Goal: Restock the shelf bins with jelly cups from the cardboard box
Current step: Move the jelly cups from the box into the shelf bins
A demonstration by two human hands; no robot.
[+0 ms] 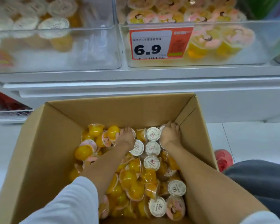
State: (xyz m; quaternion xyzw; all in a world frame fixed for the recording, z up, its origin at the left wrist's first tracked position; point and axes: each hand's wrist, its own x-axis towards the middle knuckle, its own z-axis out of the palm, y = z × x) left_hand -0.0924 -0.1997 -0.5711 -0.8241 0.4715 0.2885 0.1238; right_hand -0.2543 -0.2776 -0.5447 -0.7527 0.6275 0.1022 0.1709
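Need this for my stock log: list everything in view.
cardboard box: one, brown, open, below the shelf
jelly cups: many, yellow, white or pink lids, in the box
left bin: one, clear, on shelf, white-lidded cups
right bin: one, clear, on shelf, pink-lidded cups
price tag: one, orange and white, on right bin
shoe: one, red, right of box
left hand: one, bare, among cups, box middle
right hand: one, bare, among cups, far right corner

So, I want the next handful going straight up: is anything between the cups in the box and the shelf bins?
Nothing visible. The left hand and right hand are among the jelly cups, and the cardboard box is open-topped; only the front walls of the clear bins, one bearing a price tag, must be cleared.
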